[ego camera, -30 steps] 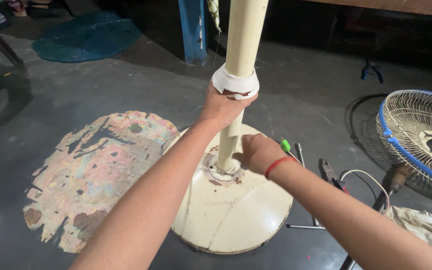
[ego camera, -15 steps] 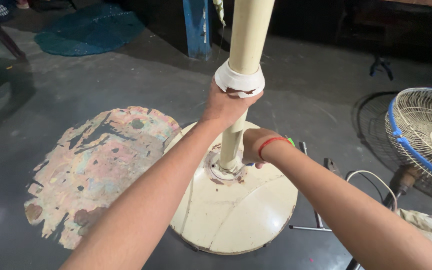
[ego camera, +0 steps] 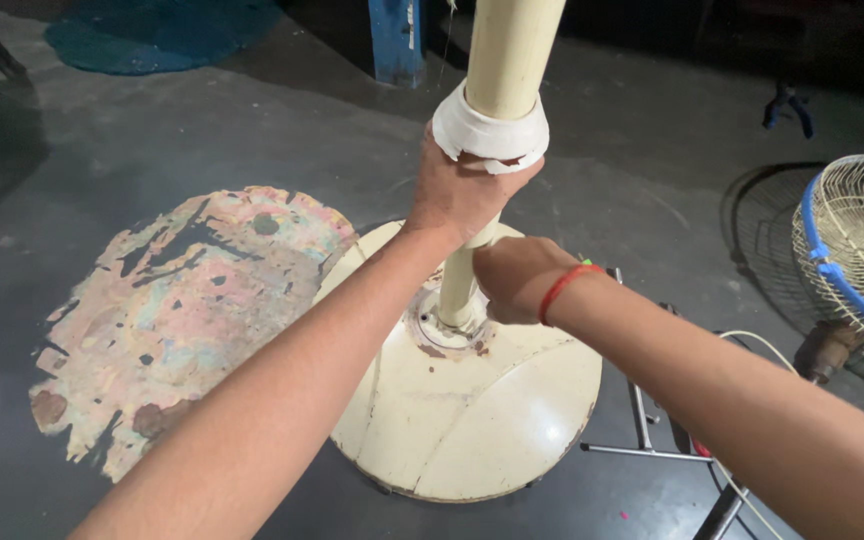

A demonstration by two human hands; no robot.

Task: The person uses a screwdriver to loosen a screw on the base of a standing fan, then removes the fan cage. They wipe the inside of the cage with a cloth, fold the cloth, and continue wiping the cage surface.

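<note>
1. Dark grey concrete floor (ego camera: 202, 130) fills the view, and a cream pedestal-fan stand rises from it; every place below is told from the stand's round base (ego camera: 472, 400).
2. Straight up from a rusty collar at the base's middle goes the cream pole (ego camera: 504, 50), which runs out of the top of the frame.
3. Partway up the pole sits a ragged band of white tape (ego camera: 489, 130).
4. The left hand (ego camera: 457, 195) grips the pole just under the tape, with its fingers curled tight around the pole and the thumb side touching the tape's lower edge.
5. The right hand (ego camera: 514, 278) is lower, beside the pole just above the collar. It is closed in a loose fist with a red thread (ego camera: 564, 290) around the wrist; what its fingertips pinch cannot be told, though a speck of bright green shows just behind it.
6. Left of the base lies a large patch of peeling multicoloured paint (ego camera: 182, 310) on the floor.
7. Right of the base rest thin metal rods (ego camera: 637, 420) and a white cable (ego camera: 752, 345).
8. Farther right, at the frame's edge, lies a wire fan guard with a blue rim (ego camera: 852, 270).
9. Beyond the base stand a blue post (ego camera: 397, 40) and, to its left, a teal mat (ego camera: 152, 30).
</note>
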